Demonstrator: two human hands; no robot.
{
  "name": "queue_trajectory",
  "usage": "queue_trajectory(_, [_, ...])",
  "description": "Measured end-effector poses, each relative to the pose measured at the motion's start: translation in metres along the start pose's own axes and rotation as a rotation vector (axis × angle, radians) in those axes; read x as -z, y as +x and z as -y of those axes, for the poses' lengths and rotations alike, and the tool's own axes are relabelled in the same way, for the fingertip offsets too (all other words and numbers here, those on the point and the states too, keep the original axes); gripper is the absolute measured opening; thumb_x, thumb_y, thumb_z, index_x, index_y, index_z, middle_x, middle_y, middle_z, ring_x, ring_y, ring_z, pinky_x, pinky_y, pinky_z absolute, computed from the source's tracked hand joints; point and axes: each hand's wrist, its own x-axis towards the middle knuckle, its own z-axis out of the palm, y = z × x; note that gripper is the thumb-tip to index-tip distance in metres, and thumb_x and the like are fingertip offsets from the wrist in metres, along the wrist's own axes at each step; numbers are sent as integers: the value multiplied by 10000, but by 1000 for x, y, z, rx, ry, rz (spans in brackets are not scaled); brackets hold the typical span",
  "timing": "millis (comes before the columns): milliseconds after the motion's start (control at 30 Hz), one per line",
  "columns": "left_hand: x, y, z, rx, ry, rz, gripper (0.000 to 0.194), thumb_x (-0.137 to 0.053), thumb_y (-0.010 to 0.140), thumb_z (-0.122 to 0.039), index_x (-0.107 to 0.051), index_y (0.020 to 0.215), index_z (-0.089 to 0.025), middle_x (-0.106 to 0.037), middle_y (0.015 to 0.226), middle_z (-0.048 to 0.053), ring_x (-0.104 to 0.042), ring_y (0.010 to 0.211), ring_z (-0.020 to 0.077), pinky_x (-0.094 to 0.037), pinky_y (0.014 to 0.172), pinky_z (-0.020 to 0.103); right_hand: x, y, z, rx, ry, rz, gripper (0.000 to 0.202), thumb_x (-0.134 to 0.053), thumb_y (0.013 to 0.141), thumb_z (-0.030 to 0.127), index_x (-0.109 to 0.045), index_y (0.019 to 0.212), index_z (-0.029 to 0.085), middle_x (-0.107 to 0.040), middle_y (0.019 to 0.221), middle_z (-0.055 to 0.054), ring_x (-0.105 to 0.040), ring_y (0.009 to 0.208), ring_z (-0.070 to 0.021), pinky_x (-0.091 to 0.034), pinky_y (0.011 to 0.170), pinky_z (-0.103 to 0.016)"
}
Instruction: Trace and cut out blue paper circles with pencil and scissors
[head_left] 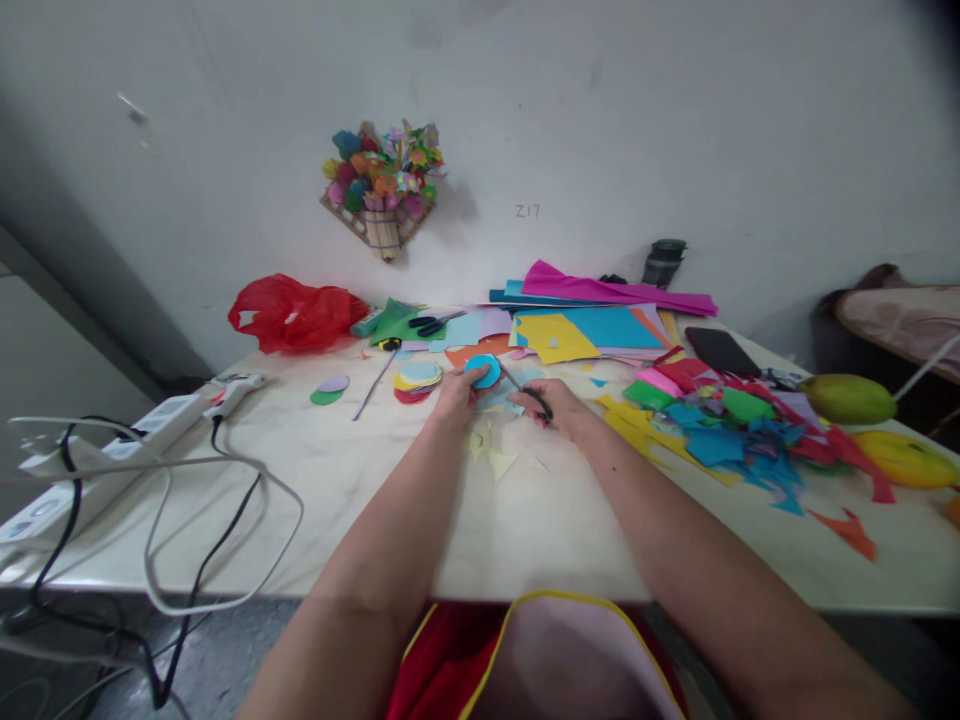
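A round blue paper piece (482, 373) is pinched in my left hand (459, 392) over the middle of the table. My right hand (551, 404) grips dark-handled scissors (513, 377), whose blades point at the right edge of the blue paper. Pale yellow scraps (501, 463) lie on the table just below my hands. To the left of my left hand sits a pile of round paper pieces (418, 376) in pale blue, yellow and red. Farther left, a purple circle (334, 384) overlaps a green one.
Coloured paper sheets (559, 338) and a second pair of scissors (427, 325) lie at the back. A red plastic bag (292, 314) stands back left, a power strip (169, 415) with cables at left. Paper scraps (720, 440), a phone (721, 351) and fruit (851, 397) are at right.
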Motion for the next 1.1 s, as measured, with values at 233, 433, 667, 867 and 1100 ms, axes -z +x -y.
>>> queue_trajectory(233, [0, 1, 1, 6, -1, -12, 170, -683, 577, -125, -631, 735, -87, -666, 710, 60, -648, 666, 186, -532, 658, 307, 0, -2, 1, -8, 14, 8, 228, -648, 579, 319, -480, 573, 165, -432, 394, 56, -335, 316, -46, -226, 304, -181])
queue_trajectory(433, [2, 1, 1, 3, 12, 18, 183, -686, 588, -131, -637, 756, -76, -664, 737, 82, -649, 695, 202, -521, 711, 344, 2, 0, -3, -21, 70, 35, 237, -619, 604, 352, -472, 559, 171, -449, 405, 42, -352, 327, -53, -251, 308, -183])
queue_trajectory(667, [4, 2, 5, -11, 44, 68, 185, -689, 593, -146, -643, 762, -86, -668, 755, 79, -637, 717, 187, -513, 745, 351, 1, 2, -7, -12, 61, 33, 239, -652, 604, 328, -475, 567, 170, -449, 412, 47, -366, 338, -53, -252, 305, -176])
queue_trajectory(867, [5, 4, 6, -22, 41, 82, 198, -694, 589, -152, -648, 768, -81, -670, 752, 78, -633, 712, 187, -514, 729, 347, 1, 3, -6, -21, 68, 32, 235, -654, 604, 324, -482, 578, 166, -444, 408, 48, -367, 340, -56, -273, 310, -176])
queue_trajectory(1100, [4, 3, 6, -16, 38, 63, 196, -696, 583, -145, -645, 762, -84, -669, 766, 77, -634, 726, 191, -518, 722, 342, 1, 1, -4, 20, 48, 25, 244, -658, 595, 337, -488, 579, 163, -435, 405, 51, -350, 323, -53, -242, 297, -189])
